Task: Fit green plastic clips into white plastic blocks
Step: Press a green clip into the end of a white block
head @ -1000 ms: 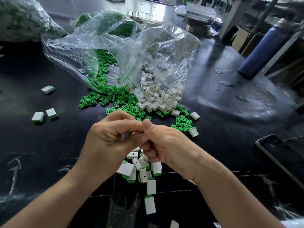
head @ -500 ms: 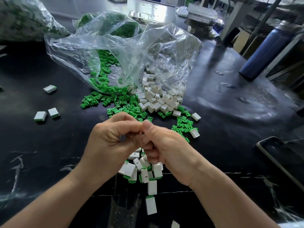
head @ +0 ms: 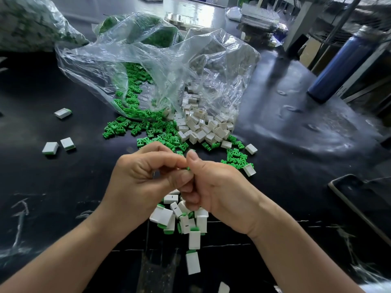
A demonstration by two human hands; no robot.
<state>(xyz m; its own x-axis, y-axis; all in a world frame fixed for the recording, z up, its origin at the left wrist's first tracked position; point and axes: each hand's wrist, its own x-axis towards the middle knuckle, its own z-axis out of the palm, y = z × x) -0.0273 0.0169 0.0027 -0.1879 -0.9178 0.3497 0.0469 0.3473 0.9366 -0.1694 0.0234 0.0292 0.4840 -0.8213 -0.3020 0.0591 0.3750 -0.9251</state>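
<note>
A green clip (head: pixel 187 168), barely seen, is pinched between the curled fingers of the left hand (head: pixel 143 178) and right hand (head: pixel 215 187) above a pile of fitted white blocks (head: pixel 163 216). Light, stiff and slippery, such parts are probably best gripped by flat sides.

Bare left hand (head: pixel 143 178), right hand (head: pixel 218 191), forearms (head: pixel 69 259)

Dark glossy surface (head: pixel 296 157) strewn with small parts.
A clear bag (head: pixel 158 66) spills green clips (head: pixel 148 125) and white blocks (head: pixel 203 127) mid-surface; fitted blocks (head: pixel 182 220) lie nearer, three stray blocks (head: pixel 50 148) far left, a blue bottle (head: pixel 338 66) at right.
</note>
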